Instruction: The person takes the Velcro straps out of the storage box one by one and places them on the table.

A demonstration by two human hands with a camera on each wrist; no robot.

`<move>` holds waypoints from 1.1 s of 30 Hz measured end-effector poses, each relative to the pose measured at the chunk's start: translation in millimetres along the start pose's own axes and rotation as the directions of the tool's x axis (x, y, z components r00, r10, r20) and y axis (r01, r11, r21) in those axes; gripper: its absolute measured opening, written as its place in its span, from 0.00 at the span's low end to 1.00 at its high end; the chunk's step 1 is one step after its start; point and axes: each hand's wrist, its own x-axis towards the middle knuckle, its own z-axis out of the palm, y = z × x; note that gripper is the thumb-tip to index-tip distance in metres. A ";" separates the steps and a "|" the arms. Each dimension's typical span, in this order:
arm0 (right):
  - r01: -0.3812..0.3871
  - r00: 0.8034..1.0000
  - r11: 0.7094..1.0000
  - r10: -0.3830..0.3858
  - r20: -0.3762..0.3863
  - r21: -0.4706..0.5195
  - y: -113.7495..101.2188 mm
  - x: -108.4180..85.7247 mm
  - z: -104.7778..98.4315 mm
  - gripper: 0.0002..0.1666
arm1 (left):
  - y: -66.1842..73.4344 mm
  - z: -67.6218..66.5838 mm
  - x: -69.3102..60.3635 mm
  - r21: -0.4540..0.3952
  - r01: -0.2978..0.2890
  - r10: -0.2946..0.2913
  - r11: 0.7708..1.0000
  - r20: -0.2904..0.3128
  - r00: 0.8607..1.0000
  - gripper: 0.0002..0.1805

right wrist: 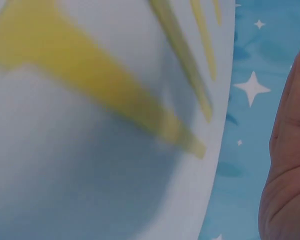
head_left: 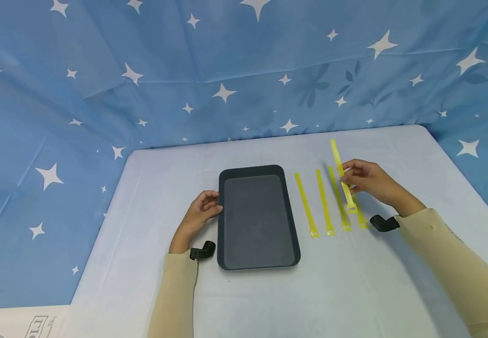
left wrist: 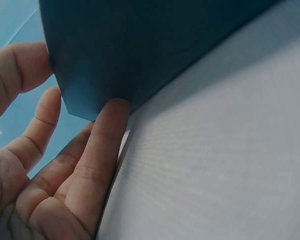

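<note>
My right hand [head_left: 368, 178] pinches a yellow slotted cable strap [head_left: 336, 152] between thumb and fingers, lifted above the table at the right, its slotted end pointing down toward me. Several matching yellow straps [head_left: 324, 202] lie side by side beneath and left of it. In the right wrist view, a blurred yellow strap [right wrist: 115, 90] crosses the left part; whether it is the held one, I cannot tell. My left hand [head_left: 199, 213] touches the left side of a dark grey tray [head_left: 258, 220]. Up close, its fingertips [left wrist: 115, 107] rest against the tray's outer wall [left wrist: 100, 60].
A white-covered table [head_left: 265, 305] bears everything. Behind and to the left hangs a blue cloth [head_left: 163, 61] with white stars. A pale printed item [head_left: 19, 321] shows in the lower left corner. Small black devices [head_left: 202, 251] sit at both wrists.
</note>
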 end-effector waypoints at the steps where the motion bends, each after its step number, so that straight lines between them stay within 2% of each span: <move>1: -0.009 1.000 1.000 0.009 -0.003 -0.009 1.3 -0.9 -1.8 0.16 | 0.2 -0.2 -0.2 0.004 0.000 0.000 1.000 -0.001 1.000 0.24; 9: -0.088 0.996 0.991 0.088 -0.005 -0.101 12.5 -9.5 -17.3 0.26 | -1.1 1.2 1.0 -0.005 0.007 -0.007 1.000 -0.011 1.000 0.24; 23: -0.206 0.978 0.969 0.210 0.011 -0.136 27.1 -20.6 -33.2 0.32 | -4.4 0.0 0.9 0.010 0.006 -0.006 1.000 -0.008 1.000 0.25; 33: -0.273 0.961 0.952 0.278 0.016 -0.137 31.6 -22.6 -37.1 0.31 | -3.2 -0.4 0.6 0.006 -0.010 0.010 1.000 -0.010 1.000 0.24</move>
